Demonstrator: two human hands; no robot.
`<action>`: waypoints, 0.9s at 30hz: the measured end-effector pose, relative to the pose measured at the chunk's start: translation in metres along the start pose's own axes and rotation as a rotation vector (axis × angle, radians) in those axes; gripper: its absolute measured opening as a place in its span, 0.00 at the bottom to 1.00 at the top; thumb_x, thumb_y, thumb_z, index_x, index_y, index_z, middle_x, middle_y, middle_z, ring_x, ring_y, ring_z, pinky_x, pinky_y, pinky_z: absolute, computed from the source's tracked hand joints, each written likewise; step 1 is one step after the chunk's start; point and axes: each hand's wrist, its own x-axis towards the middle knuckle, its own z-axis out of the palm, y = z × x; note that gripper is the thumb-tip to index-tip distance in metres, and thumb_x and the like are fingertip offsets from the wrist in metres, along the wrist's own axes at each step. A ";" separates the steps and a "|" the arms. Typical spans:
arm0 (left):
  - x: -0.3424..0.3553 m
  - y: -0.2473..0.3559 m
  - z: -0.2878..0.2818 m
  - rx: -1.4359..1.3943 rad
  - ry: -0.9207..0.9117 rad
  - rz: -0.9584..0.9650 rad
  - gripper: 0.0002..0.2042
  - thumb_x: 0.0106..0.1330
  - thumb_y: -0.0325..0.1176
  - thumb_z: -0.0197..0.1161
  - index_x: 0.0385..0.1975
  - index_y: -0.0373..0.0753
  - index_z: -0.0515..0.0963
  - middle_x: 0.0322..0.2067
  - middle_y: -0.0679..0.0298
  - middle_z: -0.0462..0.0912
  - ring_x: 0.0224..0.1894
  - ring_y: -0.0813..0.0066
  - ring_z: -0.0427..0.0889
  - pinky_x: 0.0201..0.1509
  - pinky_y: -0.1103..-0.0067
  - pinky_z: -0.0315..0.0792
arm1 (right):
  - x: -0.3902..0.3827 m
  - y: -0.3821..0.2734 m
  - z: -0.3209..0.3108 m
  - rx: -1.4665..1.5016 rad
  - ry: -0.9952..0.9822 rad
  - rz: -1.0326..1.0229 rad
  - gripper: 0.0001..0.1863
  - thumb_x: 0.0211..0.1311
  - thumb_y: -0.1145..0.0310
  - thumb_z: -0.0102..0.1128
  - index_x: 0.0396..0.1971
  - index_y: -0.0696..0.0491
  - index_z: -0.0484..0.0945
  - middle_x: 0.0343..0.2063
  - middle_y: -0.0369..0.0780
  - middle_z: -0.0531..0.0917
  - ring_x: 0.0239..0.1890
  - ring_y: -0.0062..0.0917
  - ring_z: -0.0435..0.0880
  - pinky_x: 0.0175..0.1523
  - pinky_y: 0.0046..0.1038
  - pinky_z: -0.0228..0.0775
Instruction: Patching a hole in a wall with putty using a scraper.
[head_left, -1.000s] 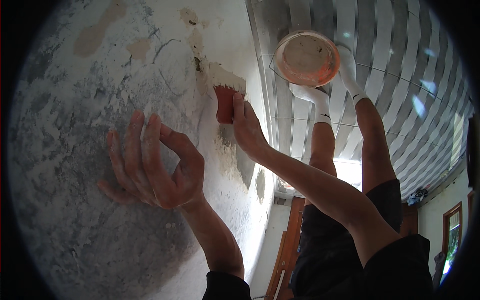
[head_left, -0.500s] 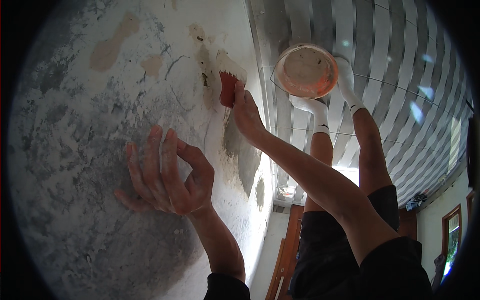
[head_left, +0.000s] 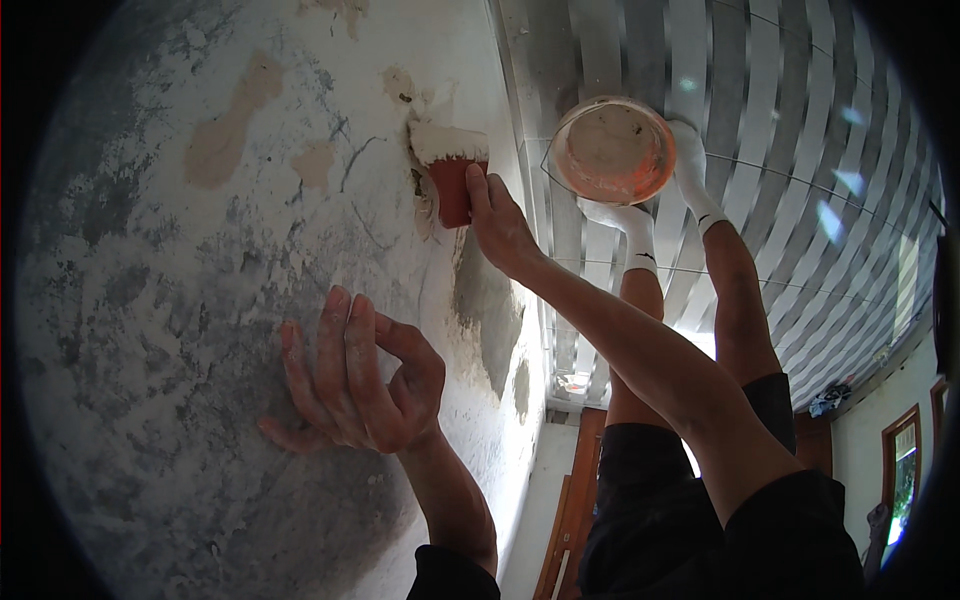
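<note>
Along the upper right of a blotched wall (head_left: 400,240), close to where it meets the floor (head_left: 800,130), we find the red scraper (head_left: 457,200), lying flat or nearly so to the surface. Pale paste (head_left: 447,141) runs in a band along its upper edge, ragged where it meets the red. Our right hand (head_left: 503,225) pinches the scraper by its right side, finger ends on the red face; the grip behind it is hidden from us.

Lower and to the left, our left hand (head_left: 362,378) holds nothing. Its fingers are loosely spread and bent, dusted with white. Whether it touches the wall we cannot tell.

Wall surface: grey and white mottling, a long tan patch (head_left: 235,120) at upper left, a smaller tan spot (head_left: 314,163) beside it, and a darker grey patch (head_left: 488,310) below the scraper.

To the right, we note an orange bucket (head_left: 657,165) by our feet, with beige stuff (head_left: 610,140) in it. White socks (head_left: 692,180), black shorts (head_left: 640,520), striped floor. At far right, a wood-framed window (head_left: 903,455) with daylight and green.
</note>
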 end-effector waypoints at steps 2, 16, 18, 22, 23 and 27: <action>0.001 0.001 -0.001 0.004 -0.005 0.003 0.10 0.57 0.31 0.65 0.38 0.50 0.80 0.41 0.75 0.85 0.56 0.65 0.77 0.72 0.53 0.35 | -0.001 0.007 0.002 -0.069 0.012 -0.010 0.29 0.72 0.44 0.35 0.38 0.59 0.67 0.30 0.56 0.80 0.38 0.52 0.80 0.45 0.44 0.69; 0.000 0.002 -0.001 -0.013 -0.032 0.007 0.09 0.56 0.31 0.64 0.38 0.48 0.79 0.39 0.74 0.85 0.56 0.65 0.77 0.71 0.51 0.33 | 0.017 0.021 -0.003 -0.091 0.062 -0.023 0.27 0.73 0.45 0.33 0.38 0.58 0.65 0.30 0.57 0.80 0.38 0.55 0.79 0.44 0.47 0.68; 0.001 0.004 0.000 -0.012 -0.031 0.005 0.09 0.56 0.31 0.65 0.37 0.48 0.79 0.40 0.74 0.85 0.56 0.65 0.77 0.71 0.51 0.33 | 0.021 0.027 -0.005 -0.069 0.087 -0.039 0.27 0.73 0.45 0.32 0.38 0.58 0.65 0.30 0.57 0.80 0.38 0.55 0.79 0.44 0.48 0.68; -0.001 -0.001 -0.002 0.014 -0.040 0.008 0.09 0.56 0.32 0.65 0.37 0.48 0.79 0.40 0.74 0.85 0.56 0.65 0.77 0.71 0.51 0.33 | 0.019 0.012 -0.001 -0.047 0.038 -0.084 0.27 0.73 0.45 0.33 0.38 0.58 0.64 0.30 0.58 0.80 0.39 0.55 0.79 0.44 0.48 0.67; -0.001 -0.001 -0.002 0.013 -0.040 0.007 0.09 0.56 0.32 0.65 0.37 0.48 0.79 0.40 0.74 0.85 0.56 0.65 0.77 0.71 0.51 0.33 | 0.019 0.009 -0.001 -0.086 0.012 -0.087 0.27 0.73 0.45 0.33 0.38 0.58 0.64 0.30 0.57 0.80 0.38 0.55 0.79 0.43 0.48 0.67; 0.001 0.002 0.000 -0.007 -0.029 0.008 0.09 0.56 0.32 0.65 0.37 0.48 0.79 0.39 0.73 0.85 0.55 0.65 0.78 0.71 0.51 0.34 | 0.023 0.011 -0.006 -0.099 0.089 -0.058 0.26 0.73 0.45 0.33 0.38 0.58 0.64 0.29 0.57 0.80 0.38 0.55 0.79 0.42 0.48 0.67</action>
